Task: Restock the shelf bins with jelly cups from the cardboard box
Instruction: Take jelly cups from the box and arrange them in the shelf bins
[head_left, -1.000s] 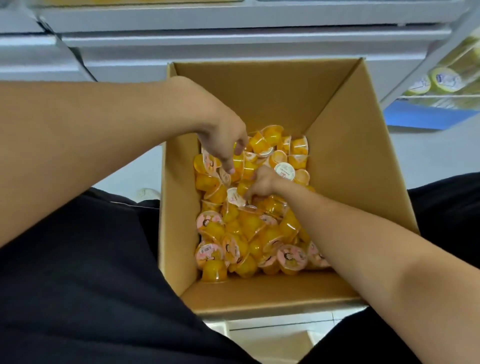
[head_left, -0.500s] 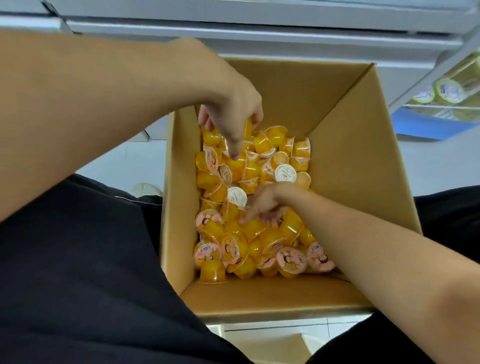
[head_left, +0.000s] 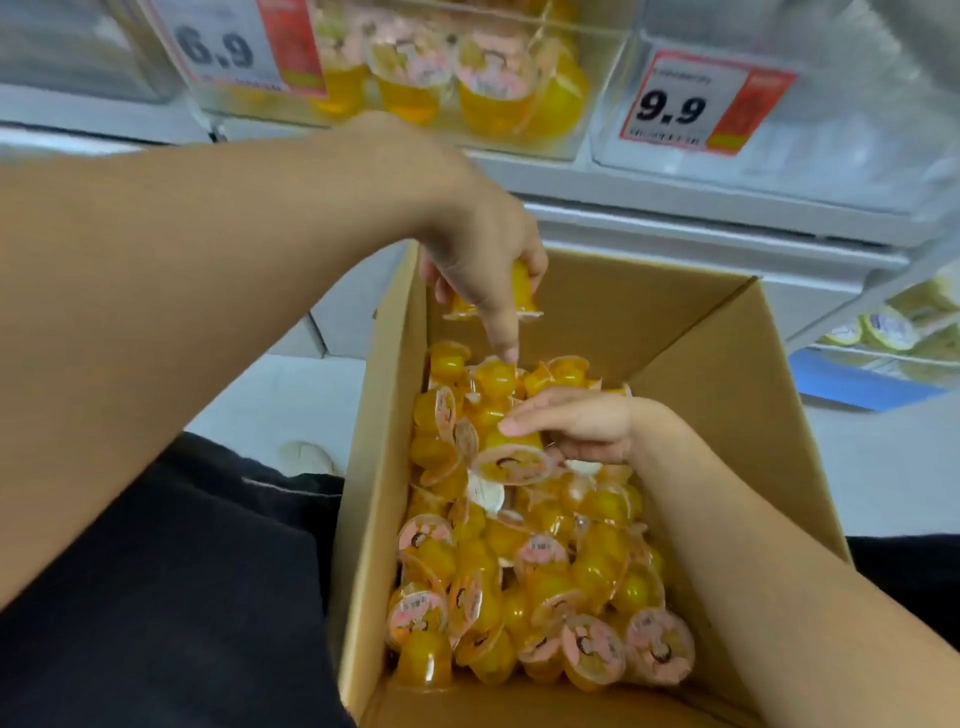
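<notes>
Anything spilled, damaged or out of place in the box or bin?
Nothing stands out. Jelly cups lie jumbled in the cardboard box, lids apparently intact, no leaks visible. Left hand holds cups; right hand grips another. The shelf bin holds matching cups.

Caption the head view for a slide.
Left hand lifts jelly cups from the box; right hand gathers more.

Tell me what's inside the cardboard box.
The cardboard box holds a loose heap of orange jelly cups, with the right hand reaching into it. The box floor beneath the heap is covered.
</notes>
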